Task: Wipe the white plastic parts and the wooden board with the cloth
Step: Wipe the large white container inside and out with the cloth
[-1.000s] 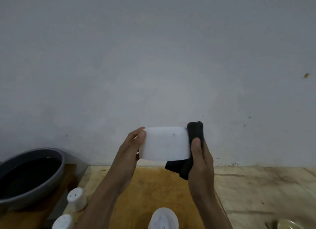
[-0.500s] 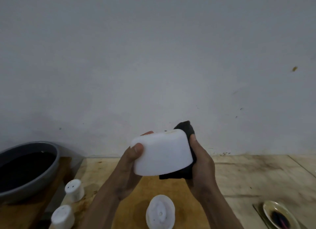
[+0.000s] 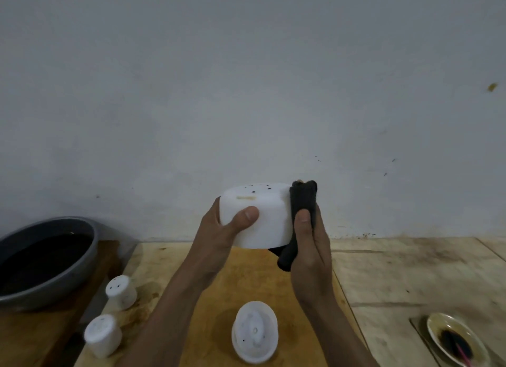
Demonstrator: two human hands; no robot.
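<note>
Your L hand (image 3: 219, 229) grips the white tub (image 3: 260, 218) over the wooden board (image 3: 260, 284), now tipped specks-up, R hand (image 3: 310, 251) pinching black cloth (image 3: 299, 202) to its wall: top prob needs wiping.

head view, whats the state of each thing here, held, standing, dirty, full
large white part, held above the board, dark specks on top
cloth, bunched against the part's right side
left hand, grips the large white part
right hand, holds the cloth
wooden board, flat, stained
domed white part, standing on the board
far small cap, upright, specked
near small cap, upright
grey basin, holds dark liquid
small dish, dark residue
</note>
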